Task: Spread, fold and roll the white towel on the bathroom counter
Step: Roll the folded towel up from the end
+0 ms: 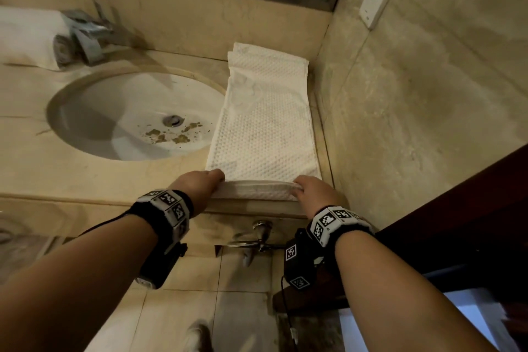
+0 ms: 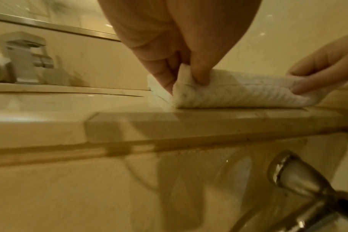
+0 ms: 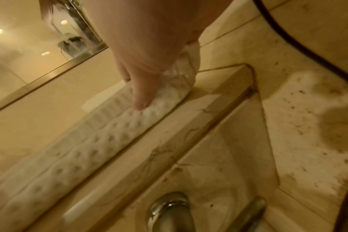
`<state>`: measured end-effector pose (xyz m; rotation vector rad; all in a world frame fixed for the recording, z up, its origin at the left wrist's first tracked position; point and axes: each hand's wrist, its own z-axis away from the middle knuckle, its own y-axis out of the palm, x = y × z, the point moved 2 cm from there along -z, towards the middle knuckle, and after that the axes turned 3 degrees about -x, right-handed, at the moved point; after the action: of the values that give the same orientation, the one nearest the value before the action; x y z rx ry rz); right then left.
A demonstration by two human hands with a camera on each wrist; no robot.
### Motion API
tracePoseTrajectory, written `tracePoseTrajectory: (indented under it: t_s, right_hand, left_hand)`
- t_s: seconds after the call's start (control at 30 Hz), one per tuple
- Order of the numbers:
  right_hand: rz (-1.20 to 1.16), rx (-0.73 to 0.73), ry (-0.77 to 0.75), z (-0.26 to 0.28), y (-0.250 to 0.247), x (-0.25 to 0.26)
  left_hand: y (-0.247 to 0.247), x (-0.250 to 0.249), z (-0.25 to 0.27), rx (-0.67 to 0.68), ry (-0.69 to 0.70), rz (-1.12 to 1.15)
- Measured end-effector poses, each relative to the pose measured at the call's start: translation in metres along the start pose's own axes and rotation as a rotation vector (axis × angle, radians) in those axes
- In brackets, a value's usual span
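The white waffle towel (image 1: 264,120) lies folded into a long narrow strip on the beige counter (image 1: 100,177), running from the front edge back to the wall, right of the sink. Its near end is turned over into a small roll (image 1: 254,190) at the counter's front edge. My left hand (image 1: 200,181) pinches the roll's left end (image 2: 189,84) between thumb and fingers. At the roll's right end, my right hand (image 1: 310,188) curls over the towel (image 3: 149,103), thumb pressing on top. Both hands sit at the towel's near corners.
A round sink basin (image 1: 134,114) with brown debris near the drain lies left of the towel. A chrome faucet (image 1: 91,34) and a rolled grey cloth (image 1: 63,50) stand behind it. The tiled wall (image 1: 414,94) borders the towel's right side. A metal towel ring (image 1: 260,234) hangs below the counter edge.
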<state>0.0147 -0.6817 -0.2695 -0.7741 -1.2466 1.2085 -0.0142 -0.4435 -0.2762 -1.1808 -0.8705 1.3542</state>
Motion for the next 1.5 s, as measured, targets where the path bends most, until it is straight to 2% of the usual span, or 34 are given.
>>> tracePoseTrajectory:
  t_s: [0.1, 0.17, 0.23, 0.3, 0.37, 0.43, 0.5, 0.63, 0.77, 0.87, 1.0, 1.1, 1.2, 1.27, 1.37, 1.4, 1.5]
  right_hand:
    - [0.057, -0.055, 0.054, -0.006, 0.004, 0.006]
    - [0.129, -0.106, 0.020, -0.009, 0.005, 0.011]
    - [0.239, -0.176, -0.093, -0.012, 0.007, 0.017]
    - [0.306, -0.134, -0.194, -0.014, 0.009, 0.020]
    - [0.286, -0.077, -0.228, -0.012, 0.011, 0.020]
    - [0.253, -0.066, -0.262, -0.007, 0.012, 0.014]
    - [0.264, -0.025, -0.275, 0.000, 0.015, 0.008]
    - [0.242, -0.078, -0.230, -0.001, 0.015, 0.009]
    - [0.300, -0.021, -0.213, -0.007, 0.009, 0.016]
    - [0.320, 0.056, -0.185, -0.010, -0.001, 0.019]
    - [0.277, 0.268, -0.096, -0.016, -0.007, 0.019]
    - [0.279, 0.319, -0.021, -0.026, -0.003, 0.021]
    - [0.250, 0.284, 0.010, -0.035, -0.003, 0.023]
    - [0.241, 0.192, -0.002, -0.036, -0.002, 0.022]
    - [0.360, -0.081, -0.062, -0.031, 0.001, 0.025]
    - [0.402, -0.124, -0.108, -0.031, 0.003, 0.027]
    - [0.307, -0.101, -0.183, -0.031, 0.006, 0.029]
  left_hand:
    - [0.002, 0.001, -0.005, -0.037, -0.085, 0.153]
    - [0.003, 0.003, -0.009, -0.097, -0.060, 0.188]
    - [0.002, 0.003, -0.011, -0.133, -0.012, 0.085]
    - [-0.001, 0.000, -0.010, -0.170, 0.029, -0.102]
    - [-0.004, -0.006, -0.010, -0.187, 0.091, -0.282]
    - [-0.004, -0.011, -0.012, -0.158, 0.140, -0.377]
    - [-0.006, -0.014, -0.011, -0.107, 0.148, -0.360]
    - [-0.010, -0.015, -0.006, -0.043, 0.186, -0.371]
    - [-0.014, -0.016, -0.010, 0.000, 0.193, -0.442]
    - [-0.018, -0.019, -0.014, 0.070, 0.131, -0.380]
    - [-0.014, -0.010, -0.018, 0.171, -0.069, -0.045]
    - [-0.014, -0.006, -0.024, 0.157, -0.090, 0.033]
    - [-0.020, -0.004, -0.026, -0.005, -0.042, -0.112]
    - [-0.021, -0.009, -0.027, -0.084, 0.024, -0.253]
    - [-0.018, -0.019, -0.031, -0.012, 0.043, -0.273]
    - [-0.017, -0.020, -0.032, 0.001, 0.041, -0.249]
    - [-0.017, -0.018, -0.032, -0.011, 0.008, -0.145]
